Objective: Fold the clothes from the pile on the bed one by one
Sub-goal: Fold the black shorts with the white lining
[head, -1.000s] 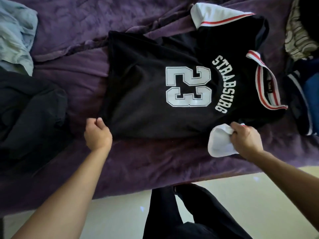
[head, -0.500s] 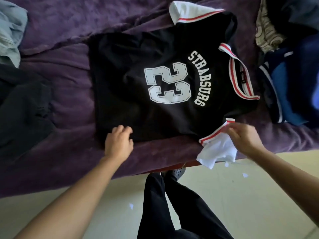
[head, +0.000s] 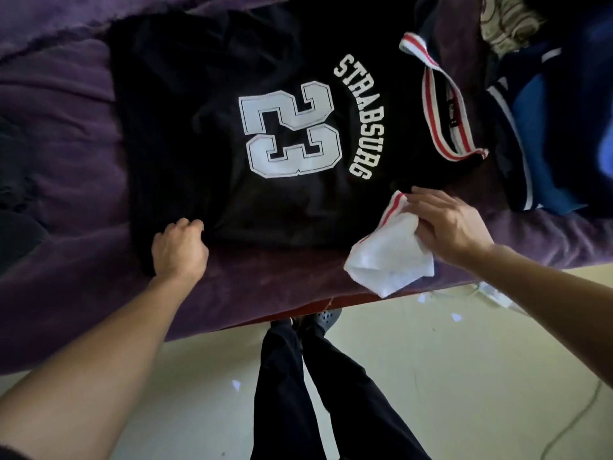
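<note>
1. Where the bed (head: 59, 134) is covered in purple, the black jersey (head: 205, 134) lies spread flat, its white "23" and the word STRABSURG facing up (sideways to the head camera).
2. The left hand (head: 180, 252) grips the jersey's near edge at the hem end, fingers curled onto the black cloth.
3. The right hand (head: 447, 227) holds the white sleeve (head: 388, 257) at the jersey's near edge, toward the neck end. The cloth is bunched under the fingers and its loose end reaches the mattress edge.
4. The red-and-white striped collar (head: 441, 121) lies open at the jersey's right end.
5. Just right of the jersey sits a blue garment (head: 544, 127) among other heaped clothes. Left of it, apart, lies a dark garment (head: 20, 227).
6. Nearer than the jersey, black trousers (head: 298, 393) stand on the pale floor (head: 464, 376).
</note>
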